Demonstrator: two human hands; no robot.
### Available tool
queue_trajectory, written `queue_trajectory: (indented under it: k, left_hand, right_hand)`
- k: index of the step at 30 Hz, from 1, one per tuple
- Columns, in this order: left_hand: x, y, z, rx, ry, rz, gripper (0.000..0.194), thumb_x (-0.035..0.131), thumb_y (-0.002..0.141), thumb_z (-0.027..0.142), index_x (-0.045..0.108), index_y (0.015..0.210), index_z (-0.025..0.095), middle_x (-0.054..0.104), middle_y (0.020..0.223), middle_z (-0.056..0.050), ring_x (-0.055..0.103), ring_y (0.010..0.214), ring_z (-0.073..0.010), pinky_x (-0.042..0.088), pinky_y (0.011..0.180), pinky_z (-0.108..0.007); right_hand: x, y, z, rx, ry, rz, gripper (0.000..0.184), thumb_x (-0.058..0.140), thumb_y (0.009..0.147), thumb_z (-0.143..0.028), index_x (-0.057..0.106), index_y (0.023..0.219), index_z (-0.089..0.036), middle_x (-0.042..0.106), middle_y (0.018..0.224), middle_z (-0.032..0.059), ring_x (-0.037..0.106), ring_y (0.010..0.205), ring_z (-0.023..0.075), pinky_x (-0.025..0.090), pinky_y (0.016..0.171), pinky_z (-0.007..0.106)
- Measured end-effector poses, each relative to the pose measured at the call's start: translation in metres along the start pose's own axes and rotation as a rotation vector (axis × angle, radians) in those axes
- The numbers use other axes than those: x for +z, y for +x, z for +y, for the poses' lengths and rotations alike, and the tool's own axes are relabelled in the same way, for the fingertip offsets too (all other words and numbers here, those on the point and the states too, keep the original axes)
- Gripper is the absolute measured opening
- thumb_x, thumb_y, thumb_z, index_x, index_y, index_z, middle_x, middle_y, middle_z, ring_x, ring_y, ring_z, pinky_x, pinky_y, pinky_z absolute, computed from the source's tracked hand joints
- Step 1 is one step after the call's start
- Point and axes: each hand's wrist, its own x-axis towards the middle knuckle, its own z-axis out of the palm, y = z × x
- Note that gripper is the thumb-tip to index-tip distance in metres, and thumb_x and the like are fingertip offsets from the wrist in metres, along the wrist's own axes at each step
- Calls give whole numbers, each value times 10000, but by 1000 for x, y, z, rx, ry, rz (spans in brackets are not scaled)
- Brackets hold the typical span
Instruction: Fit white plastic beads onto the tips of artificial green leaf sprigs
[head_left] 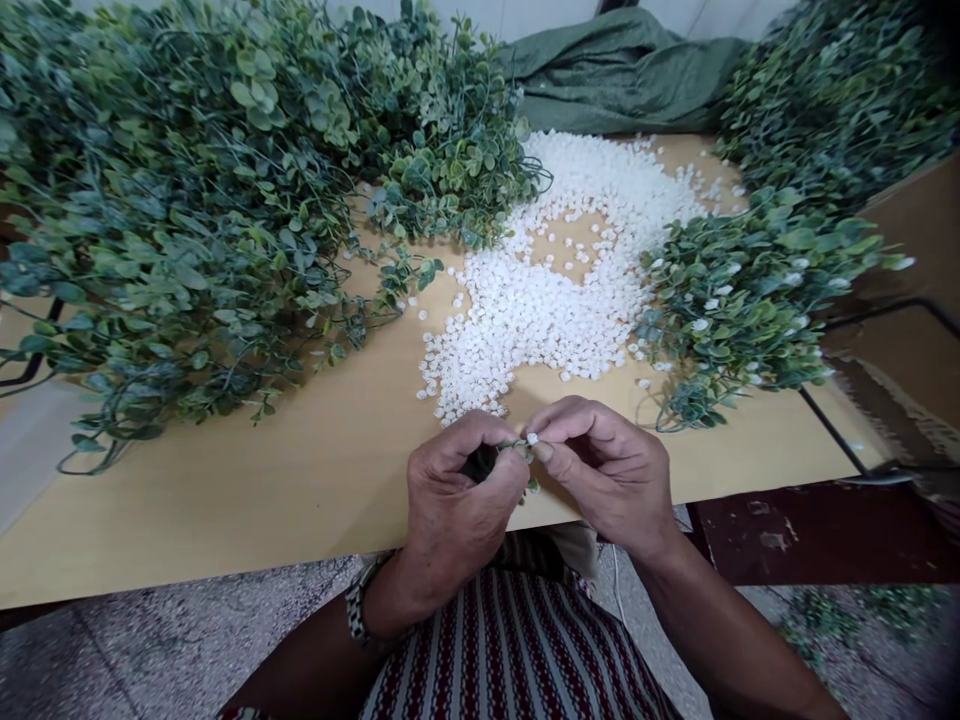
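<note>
At the table's front edge my two hands meet. My left hand (469, 490) is closed in a pinch on a green artificial sprig (533, 486), most of which its fingers hide. Between the thumb and forefinger of my right hand (611, 470) is a small white bead (532, 438), touching the sprig's tip. Just beyond the fingers spreads a heap of the same white beads (540, 310). To the right of the heap lies a bunch of green sprigs (750, 290), several with white tips.
A large pile of artificial greenery (172, 200) covers the left of the table (315, 490). More greenery (840, 100) stands at the back right, near a cardboard box (915, 270). A green sack (630, 70) lies behind the beads.
</note>
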Motion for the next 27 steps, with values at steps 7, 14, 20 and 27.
queue_trajectory:
  k: [7,14,20,27]
  left_hand:
    - [-3,-2,-2,72,132,-28,173,564,718,66,596,597,186,561,579,22,493,561,-115,408,544,-253]
    - [-4,-3,-8,95,137,-57,181,560,735,45,587,618,181,544,581,29,472,549,-103,395,532,-247]
    - [-5,-3,-8,119,194,-80,184,567,743,54,588,609,178,533,564,27,464,542,-105,392,521,-248]
    - [-8,0,-2,5,149,-117,175,592,752,94,605,605,187,534,572,29,464,536,-102,394,517,-230]
  right_hand:
    - [-1,-2,2,-85,-149,-27,141,611,827,-85,635,854,-221,669,842,19,633,782,131,529,689,273]
    - [-1,-2,3,-86,-127,-20,158,621,809,-57,651,846,-207,667,820,17,636,753,121,524,661,254]
    - [-4,1,2,-148,-174,-83,147,615,813,-58,647,827,-201,682,805,24,641,739,133,525,630,259]
    - [-11,2,-1,-207,-280,-139,168,567,852,-75,635,921,-212,675,844,44,644,809,149,539,685,293]
